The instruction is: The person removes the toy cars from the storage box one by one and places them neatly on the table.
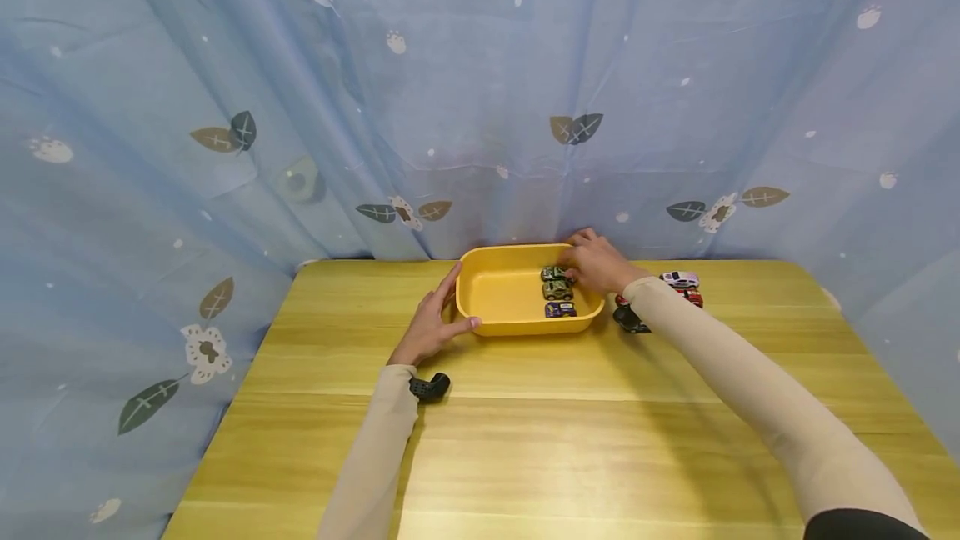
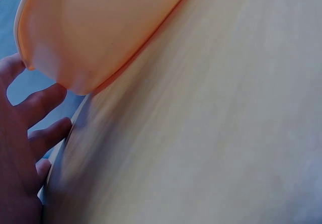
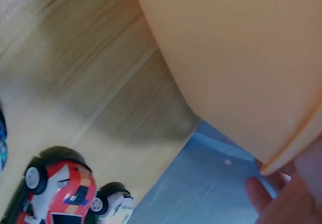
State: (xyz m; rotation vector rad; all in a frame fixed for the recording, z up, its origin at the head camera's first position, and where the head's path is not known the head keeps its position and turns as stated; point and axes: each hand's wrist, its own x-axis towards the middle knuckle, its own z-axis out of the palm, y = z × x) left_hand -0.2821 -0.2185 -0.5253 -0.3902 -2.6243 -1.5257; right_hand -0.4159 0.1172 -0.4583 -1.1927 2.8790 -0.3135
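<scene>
A yellow plastic tray (image 1: 502,327) stands near the table's back edge. At its left end is my left hand (image 1: 431,327), its fingers extended along the outer wall and its thumb touching the front-left rim. In the left wrist view the spread fingers (image 2: 43,103) reach the tray's corner. My right hand (image 1: 596,263) reaches over the far right corner and pinches the right end of a dark green toy car (image 1: 553,273) inside. Below that car lie a camouflage toy car (image 1: 557,290) and a purple toy car (image 1: 560,309). Some right fingertips are outside the rim, seen in the right wrist view.
Right of the tray, partly behind the right forearm, are a white toy car (image 1: 680,279), a red toy car (image 3: 73,194) and a black toy car (image 1: 632,321). The wooden table (image 1: 525,440) meets a blue patterned curtain (image 1: 480,107) at the back.
</scene>
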